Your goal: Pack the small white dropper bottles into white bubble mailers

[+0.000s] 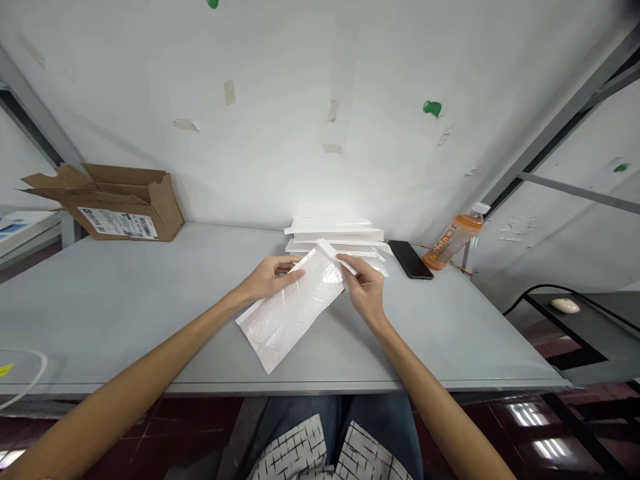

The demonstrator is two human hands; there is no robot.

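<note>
A white padded mailer envelope (297, 310) is held tilted above the grey table, its lower corner toward me. My left hand (273, 277) grips its left edge, thumb on the front face and fingers behind. At the top right corner, my right hand (365, 287) pinches the flap end between thumb and fingers. Behind the envelope lies a stack of similar white mailers (335, 233), partly covered by it. Whether anything is inside the held mailer cannot be seen.
An open cardboard box (127, 203) stands at the table's back left. To the right of the stack lie a black phone (411, 260) and a tilted bottle of orange drink (455, 239). A white cable (37, 373) loops at the left edge. A white mouse (565, 305) rests on another surface at right.
</note>
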